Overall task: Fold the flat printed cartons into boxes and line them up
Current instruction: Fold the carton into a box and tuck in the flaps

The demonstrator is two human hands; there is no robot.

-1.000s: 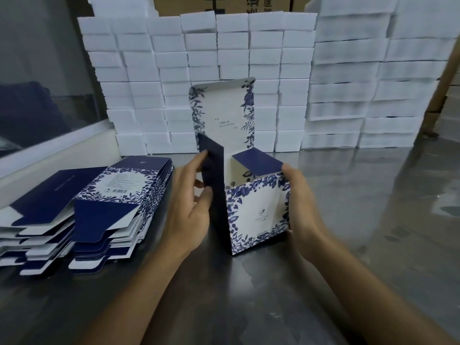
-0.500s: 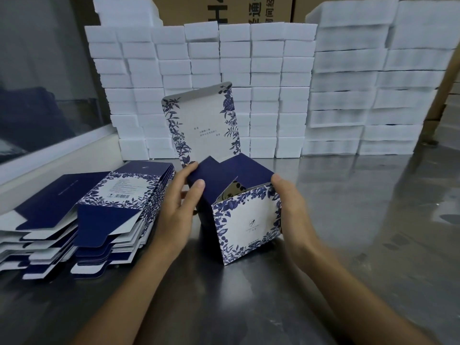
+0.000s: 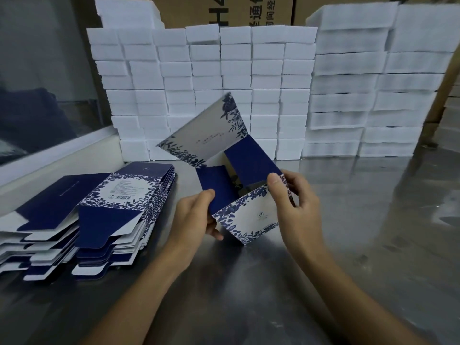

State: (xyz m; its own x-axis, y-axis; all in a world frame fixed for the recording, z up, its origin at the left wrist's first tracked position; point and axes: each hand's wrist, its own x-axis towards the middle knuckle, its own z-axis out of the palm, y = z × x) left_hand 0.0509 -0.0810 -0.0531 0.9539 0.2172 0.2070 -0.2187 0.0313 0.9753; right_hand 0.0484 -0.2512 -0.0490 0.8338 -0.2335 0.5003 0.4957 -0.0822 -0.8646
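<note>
A: Where's the carton [image 3: 246, 215]?

B: Tilted above the worktop [image 3: 373, 220], beside the flat stack [image 3: 119, 210]. Left hand [image 3: 194, 217] pinches one navy flap; right hand [image 3: 293, 207] grips the front corner.

A: Advice?

B: Probably tuck both side flaps flat before closing the long lid.

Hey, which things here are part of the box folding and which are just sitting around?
In the job:
half-folded carton, held by the left hand and right hand
flat cartons, stacked left

Just there:
white foam blocks
brown boxes behind
metal table
</note>
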